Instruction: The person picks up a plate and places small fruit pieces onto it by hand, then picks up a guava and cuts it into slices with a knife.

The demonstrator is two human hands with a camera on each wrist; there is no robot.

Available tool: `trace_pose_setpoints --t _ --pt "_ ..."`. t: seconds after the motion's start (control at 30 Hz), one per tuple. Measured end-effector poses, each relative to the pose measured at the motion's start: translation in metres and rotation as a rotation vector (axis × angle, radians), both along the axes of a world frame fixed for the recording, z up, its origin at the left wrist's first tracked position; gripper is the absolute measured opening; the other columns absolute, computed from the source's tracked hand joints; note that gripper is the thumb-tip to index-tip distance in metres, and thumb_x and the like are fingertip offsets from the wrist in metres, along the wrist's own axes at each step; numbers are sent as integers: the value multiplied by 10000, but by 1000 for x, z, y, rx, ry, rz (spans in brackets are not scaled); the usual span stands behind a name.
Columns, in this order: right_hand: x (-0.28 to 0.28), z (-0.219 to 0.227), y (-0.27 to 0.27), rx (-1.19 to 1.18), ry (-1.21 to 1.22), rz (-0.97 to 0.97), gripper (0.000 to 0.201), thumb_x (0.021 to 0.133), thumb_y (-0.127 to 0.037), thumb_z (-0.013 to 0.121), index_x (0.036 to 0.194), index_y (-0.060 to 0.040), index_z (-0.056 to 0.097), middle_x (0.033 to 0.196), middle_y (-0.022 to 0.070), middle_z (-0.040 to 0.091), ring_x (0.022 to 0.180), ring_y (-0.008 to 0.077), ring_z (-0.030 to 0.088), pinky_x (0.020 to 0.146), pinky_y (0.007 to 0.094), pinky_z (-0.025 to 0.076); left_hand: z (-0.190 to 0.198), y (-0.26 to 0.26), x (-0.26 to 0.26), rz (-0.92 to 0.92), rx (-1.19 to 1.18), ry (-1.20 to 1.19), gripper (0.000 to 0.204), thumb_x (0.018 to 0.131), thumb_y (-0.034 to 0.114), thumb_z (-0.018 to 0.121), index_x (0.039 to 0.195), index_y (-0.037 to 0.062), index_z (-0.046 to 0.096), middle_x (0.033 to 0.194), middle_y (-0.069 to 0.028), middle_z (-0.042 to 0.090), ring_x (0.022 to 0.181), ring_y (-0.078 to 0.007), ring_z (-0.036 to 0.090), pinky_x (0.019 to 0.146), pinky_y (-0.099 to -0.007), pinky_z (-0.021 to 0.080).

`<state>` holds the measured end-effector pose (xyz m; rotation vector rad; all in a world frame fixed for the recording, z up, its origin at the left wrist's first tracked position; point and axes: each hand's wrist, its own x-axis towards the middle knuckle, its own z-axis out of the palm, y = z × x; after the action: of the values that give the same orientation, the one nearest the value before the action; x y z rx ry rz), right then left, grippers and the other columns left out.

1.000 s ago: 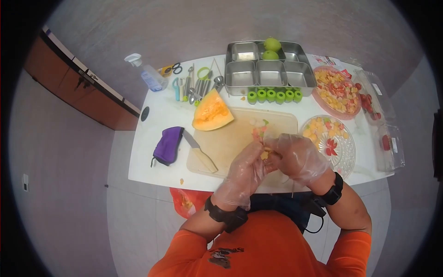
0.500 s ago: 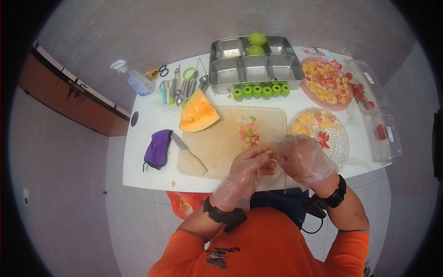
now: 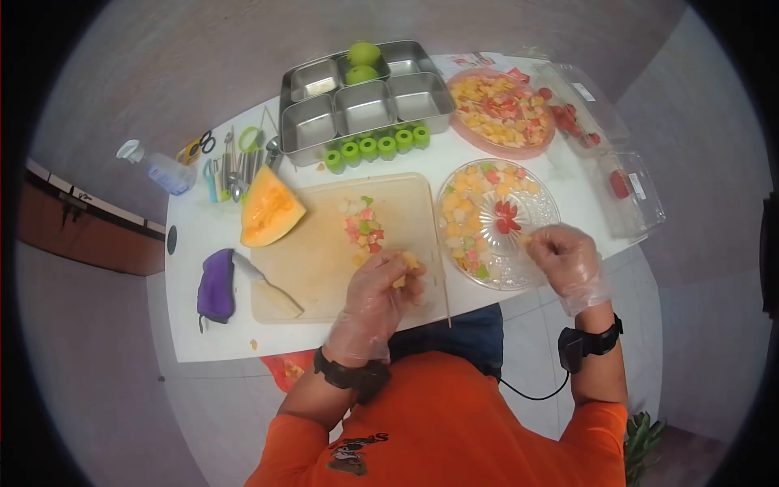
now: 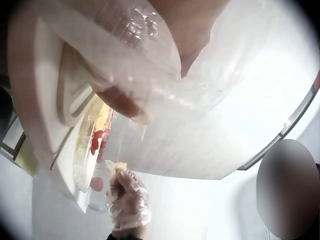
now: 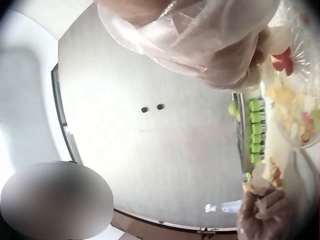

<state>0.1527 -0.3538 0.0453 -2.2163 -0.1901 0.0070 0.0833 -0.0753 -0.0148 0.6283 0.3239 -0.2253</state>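
Both hands wear clear plastic gloves. The left hand (image 3: 375, 296) holds small yellow melon pieces (image 3: 409, 260) over the front right part of the cutting board (image 3: 324, 276). Over the right rim of the glass plate (image 3: 523, 272), the right hand (image 3: 568, 258) pinches a small yellow piece (image 4: 120, 165), which shows in the left wrist view. Cut fruit pieces (image 3: 461, 207) line the plate's left and far sides, around a red flower-shaped piece (image 3: 507, 217) near its middle. A cluster of coloured fruit pieces (image 3: 363, 227) lies on the board beyond the left hand.
A melon wedge (image 3: 272, 209) and a knife (image 3: 272, 288) lie on the board's left side, near a purple cloth (image 3: 216, 284). Behind stand a steel tray (image 3: 446, 109), green-topped cutters (image 3: 368, 149) and a pink fruit bowl (image 3: 527, 150). A thin stick (image 3: 445, 284) lies along the board's right edge.
The hands were together over the board's front right corner; now the right hand has moved right to the glass plate with a piece. The head view has shifted, showing the plate more centrally.
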Motion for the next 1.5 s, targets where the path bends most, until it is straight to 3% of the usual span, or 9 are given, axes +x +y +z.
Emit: trace_pose_setpoints --t 0.1,0.37,0.5,0.7,0.77,0.9,0.97,1.07,1.5 --pt "-2 -18 -6 -204 22 34 91 826 -102 708 856 -16 704 740 115 648 646 171 606 619 305 481 -7 0 -1 8 23 56 102 937 105 624 1010 35 610 926 -120 669 729 -186 656 677 -278 570" --pt "10 -36 10 -480 112 184 152 831 -170 633 844 -33 699 821 200 662 734 375 642 673 400 511 -11 1 -1 -12 14 23 111 936 84 619 1024 16 623 917 -133 679 744 -201 673 683 -290 583" --pt "11 -30 14 -517 162 154 166 826 -192 660 819 -29 690 808 198 658 719 366 636 671 396 505 -13 0 -1 -5 43 45 124 940 98 631 1031 13 625 915 -126 678 739 -191 669 680 -287 581" --pt "5 -23 3 -439 142 141 181 818 -203 708 796 -24 688 791 186 660 683 333 631 650 378 504 -13 -5 1 -27 150 50 165 940 133 658 1050 14 629 898 -106 673 725 -167 652 653 -265 559" --pt "-3 -21 -4 -290 22 67 122 802 -138 731 829 -23 702 721 144 647 648 264 637 615 343 500 -12 -7 0 -46 193 53 155 941 124 654 1046 12 629 860 -93 666 677 -154 634 593 -257 524" --pt "-22 3 10 -84 -2 30 126 777 -125 750 833 -23 701 703 140 638 639 304 640 599 351 513 9 -17 2 -152 246 51 168 942 122 652 1059 4 629 824 -81 658 624 -143 613 546 -256 491" --pt "-32 8 29 66 40 168 121 764 -102 757 820 -15 695 678 117 620 601 274 626 566 338 495 18 -30 5 -204 282 74 197 941 136 657 1072 -9 631 805 -78 654 600 -146 607 524 -264 484" --pt "-36 2 45 40 -77 293 109 772 -106 750 834 -31 701 677 111 623 597 263 627 554 340 484 18 -38 8 -276 284 56 211 943 153 664 1079 -7 640 812 -76 657 603 -148 608 514 -265 475" --pt "-36 -11 49 42 -7 263 112 768 -99 756 858 -48 712 680 89 626 605 225 613 569 325 486 0 -37 8 -262 362 15 131 903 44 690 1025 14 651 841 -66 656 591 -134 587 507 -262 462"
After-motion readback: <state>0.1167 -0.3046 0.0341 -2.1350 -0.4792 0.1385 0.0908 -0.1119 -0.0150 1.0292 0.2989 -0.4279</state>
